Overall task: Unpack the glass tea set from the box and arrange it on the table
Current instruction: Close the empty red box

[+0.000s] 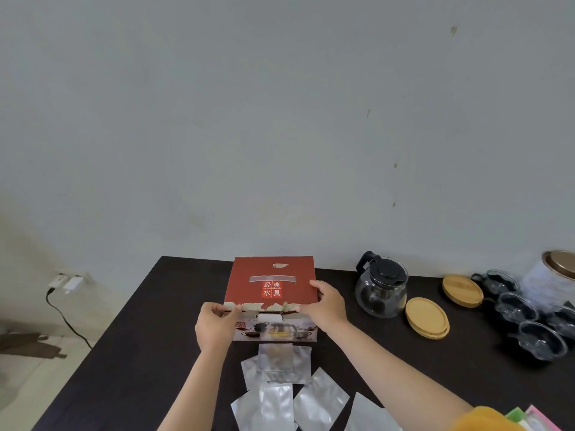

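**Head view: both hands working at a red tea-set box on a dark table**

Head camera: we are looking down at a red box [271, 283] sitting closed on the dark table [130, 346], its top printed with white characters and its front face showing a picture of a tea set. We are gripping its near top edge, where the cardboard is showing torn and white. Our left hand [216, 325] is pinching the left end of that edge between thumb and curled fingers. Our right hand [326, 303] is curling its fingers around the right end, the thumb lying on the red top.

We are seeing glass pieces standing to the right of the box, well apart from it: a glass teapot [381, 287] with a black lid and handle, two round wooden coasters [427, 318] near it, and several glass cups [539, 339] with dark handles grouped at the table's right end. A jar with a gold lid [558, 264] is standing behind the cups.

Silver foil sachets [280, 387] are lying scattered just in front of the box, between our forearms. A charger [71, 284] is sitting plugged into the wall at left, its cable hanging down.
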`<act>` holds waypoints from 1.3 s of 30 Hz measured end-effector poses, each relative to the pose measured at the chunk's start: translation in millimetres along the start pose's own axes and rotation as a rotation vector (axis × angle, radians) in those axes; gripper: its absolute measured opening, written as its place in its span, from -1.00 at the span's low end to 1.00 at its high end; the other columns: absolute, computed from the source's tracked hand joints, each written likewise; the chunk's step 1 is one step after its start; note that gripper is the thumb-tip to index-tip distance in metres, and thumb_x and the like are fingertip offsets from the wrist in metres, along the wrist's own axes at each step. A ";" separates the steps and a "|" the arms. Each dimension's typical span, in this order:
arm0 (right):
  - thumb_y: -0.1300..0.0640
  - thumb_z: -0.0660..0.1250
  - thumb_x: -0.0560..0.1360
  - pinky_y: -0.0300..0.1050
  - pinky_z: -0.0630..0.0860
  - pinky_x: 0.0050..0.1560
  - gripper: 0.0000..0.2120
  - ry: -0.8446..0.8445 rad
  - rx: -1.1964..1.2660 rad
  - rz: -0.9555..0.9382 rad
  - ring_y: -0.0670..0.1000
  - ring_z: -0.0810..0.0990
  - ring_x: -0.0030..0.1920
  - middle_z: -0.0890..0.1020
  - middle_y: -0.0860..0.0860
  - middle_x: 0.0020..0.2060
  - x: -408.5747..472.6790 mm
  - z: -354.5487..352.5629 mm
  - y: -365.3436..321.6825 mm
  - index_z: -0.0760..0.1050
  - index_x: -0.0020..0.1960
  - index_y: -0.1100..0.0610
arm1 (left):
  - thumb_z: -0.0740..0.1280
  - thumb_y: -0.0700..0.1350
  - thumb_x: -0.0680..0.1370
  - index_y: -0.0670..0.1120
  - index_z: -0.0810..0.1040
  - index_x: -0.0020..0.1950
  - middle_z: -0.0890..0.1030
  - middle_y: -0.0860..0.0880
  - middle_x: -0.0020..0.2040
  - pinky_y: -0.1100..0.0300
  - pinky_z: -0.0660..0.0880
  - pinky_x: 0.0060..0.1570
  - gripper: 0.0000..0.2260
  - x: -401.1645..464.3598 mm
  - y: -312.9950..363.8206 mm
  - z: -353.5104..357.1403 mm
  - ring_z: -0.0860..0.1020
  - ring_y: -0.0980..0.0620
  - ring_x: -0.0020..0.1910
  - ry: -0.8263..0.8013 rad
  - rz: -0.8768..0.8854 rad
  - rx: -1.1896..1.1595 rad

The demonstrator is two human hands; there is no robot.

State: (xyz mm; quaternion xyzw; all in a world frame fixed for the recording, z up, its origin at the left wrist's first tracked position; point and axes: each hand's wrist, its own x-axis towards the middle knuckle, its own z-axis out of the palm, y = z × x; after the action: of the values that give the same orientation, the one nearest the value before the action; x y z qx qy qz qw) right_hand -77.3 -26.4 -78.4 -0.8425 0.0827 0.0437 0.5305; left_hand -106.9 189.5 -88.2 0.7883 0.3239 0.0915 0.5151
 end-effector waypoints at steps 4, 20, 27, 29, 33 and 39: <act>0.19 0.50 0.40 -0.17 0.36 0.25 -0.36 0.101 0.056 -0.044 0.01 0.39 0.37 0.44 0.00 0.32 -11.4 4.7 7.9 0.33 0.41 0.06 | 0.47 -0.06 0.44 -0.05 0.40 0.26 0.58 -0.03 0.04 0.08 0.51 -0.14 -0.55 -0.5 4.1 2.6 0.55 -0.02 -0.10 -0.021 0.003 -0.012; 0.16 0.59 0.28 -0.10 0.53 -0.09 -0.84 0.188 -0.527 -0.789 0.04 0.61 -0.08 0.65 -0.05 -0.12 -23.7 45.2 28.5 0.69 -0.16 0.02 | 0.33 0.00 0.54 -0.08 0.36 0.44 0.56 -0.10 0.24 0.07 0.49 0.06 -0.52 -5.9 -0.2 4.3 0.55 -0.06 0.17 -0.054 0.095 0.094; 0.17 0.56 0.32 -0.10 0.50 -0.08 -0.81 0.203 -0.491 -0.755 0.03 0.59 -0.11 0.63 -0.07 -0.14 -19.5 47.7 29.7 0.67 -0.09 0.02 | 0.35 0.02 0.53 -0.08 0.36 0.43 0.58 -0.09 0.23 0.05 0.52 0.07 -0.51 -3.9 -1.8 4.6 0.57 -0.05 0.14 -0.064 0.102 0.109; 0.17 0.52 0.35 -0.11 0.50 -0.06 -0.79 0.202 -0.466 -0.708 -0.01 0.56 -0.12 0.61 -0.10 -0.16 -19.0 49.6 25.4 0.64 -0.04 0.02 | 0.35 0.03 0.53 -0.07 0.36 0.43 0.57 -0.08 0.23 0.05 0.52 0.07 -0.50 -3.7 -3.1 4.3 0.57 -0.04 0.14 -0.068 0.104 0.107; 0.14 0.49 0.36 0.01 0.56 -0.03 -0.78 0.250 -0.411 -0.579 -0.01 0.54 -0.09 0.59 -0.08 -0.12 -15.8 52.1 13.3 0.60 -0.01 0.04 | 0.36 0.03 0.52 -0.07 0.38 0.42 0.56 -0.07 0.24 0.11 0.50 0.04 -0.50 -3.7 -3.3 4.0 0.56 -0.01 0.13 -0.074 0.112 0.098; -0.16 0.54 0.26 0.18 0.17 0.43 -0.10 0.300 -0.318 -0.272 0.17 0.18 0.45 0.22 0.15 0.46 -19.9 49.9 18.0 0.23 0.46 0.11 | 0.35 0.02 0.53 -0.08 0.37 0.42 0.56 -0.08 0.23 0.09 0.50 0.05 -0.51 0.5 -6.7 3.8 0.56 0.00 0.10 -0.093 0.094 0.083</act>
State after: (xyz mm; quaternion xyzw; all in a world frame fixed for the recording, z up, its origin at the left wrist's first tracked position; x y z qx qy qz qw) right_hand -99.5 12.8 -112.7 -0.9158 0.0387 -0.1411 0.3740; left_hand -107.5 188.7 -95.8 0.8268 0.2656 0.0655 0.4914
